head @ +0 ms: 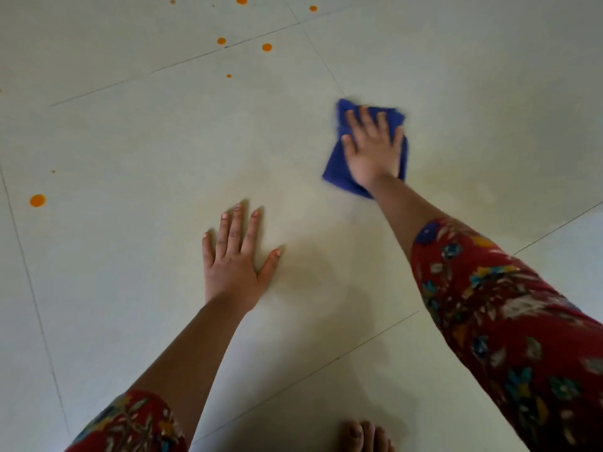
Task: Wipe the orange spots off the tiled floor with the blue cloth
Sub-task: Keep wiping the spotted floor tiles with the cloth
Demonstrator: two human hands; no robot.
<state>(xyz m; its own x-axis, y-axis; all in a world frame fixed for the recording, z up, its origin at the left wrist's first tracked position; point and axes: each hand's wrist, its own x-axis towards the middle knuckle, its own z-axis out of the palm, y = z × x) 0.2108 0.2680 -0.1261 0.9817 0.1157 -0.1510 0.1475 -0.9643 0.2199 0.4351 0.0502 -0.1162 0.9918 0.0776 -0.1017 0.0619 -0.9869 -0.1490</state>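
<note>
right hand (372, 148) flat atop blue cloth (336, 168)

Your pale tiled floor (130, 132) carries orange spots (38, 200) scattered to the far left, well apart from the blue cloth (336, 168) lying flat under your right hand (372, 151). Your left hand (233, 265) rests flat on bare tile, and your toes (365, 435) touch the near edge.

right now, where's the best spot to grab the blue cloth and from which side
Probably its near-left corner, pinched from the left: the blue cloth lies folded flat on the tiled floor, and the right hand covers the rest.
</note>
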